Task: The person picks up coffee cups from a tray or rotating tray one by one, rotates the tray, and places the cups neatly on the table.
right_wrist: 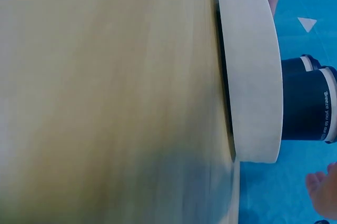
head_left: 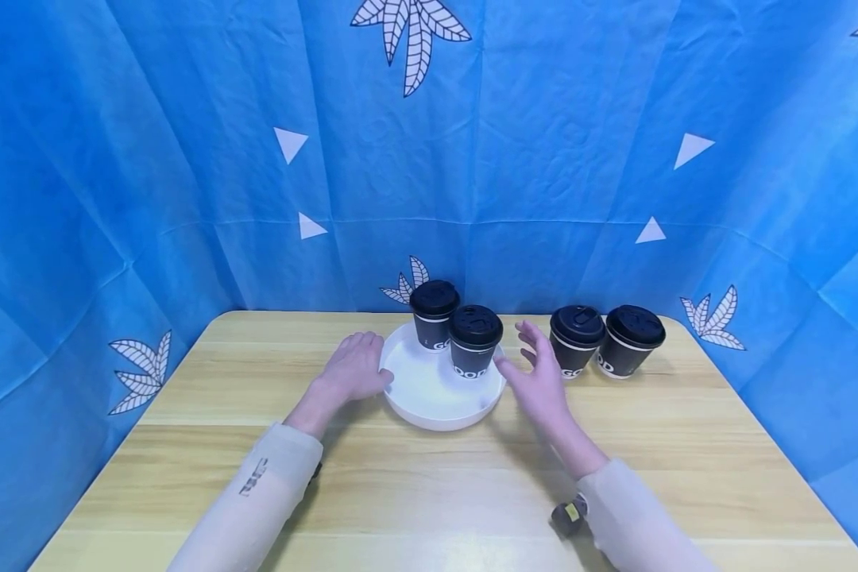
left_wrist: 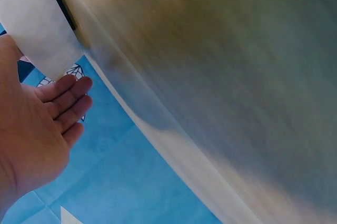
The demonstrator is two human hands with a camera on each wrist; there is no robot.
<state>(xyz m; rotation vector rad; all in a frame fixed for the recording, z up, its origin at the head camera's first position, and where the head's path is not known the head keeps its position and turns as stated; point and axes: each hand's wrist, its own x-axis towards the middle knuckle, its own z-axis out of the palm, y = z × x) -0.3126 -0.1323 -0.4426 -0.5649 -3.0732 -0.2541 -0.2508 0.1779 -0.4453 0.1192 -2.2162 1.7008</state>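
Observation:
A round white tray (head_left: 432,397) sits at the middle of the table and carries two black paper cups with lids, a rear cup (head_left: 432,326) and a front cup (head_left: 472,357). At the tray's left rim is my left hand (head_left: 353,367), fingers extended; in the left wrist view the same hand (left_wrist: 34,129) lies beside the tray's side wall (left_wrist: 39,19), and firm contact cannot be told. My right hand (head_left: 539,381) hovers just right of the tray with fingers spread and nothing in them. The right wrist view shows only its fingertips (right_wrist: 316,182), apart from the cups.
Two more lidded black cups, one nearer (head_left: 573,349) and one farther right (head_left: 625,353), stand side by side on the wooden table (head_left: 415,492) right of my right hand. Behind the table hangs a blue curtain (head_left: 543,159) with leaf prints and white triangles.

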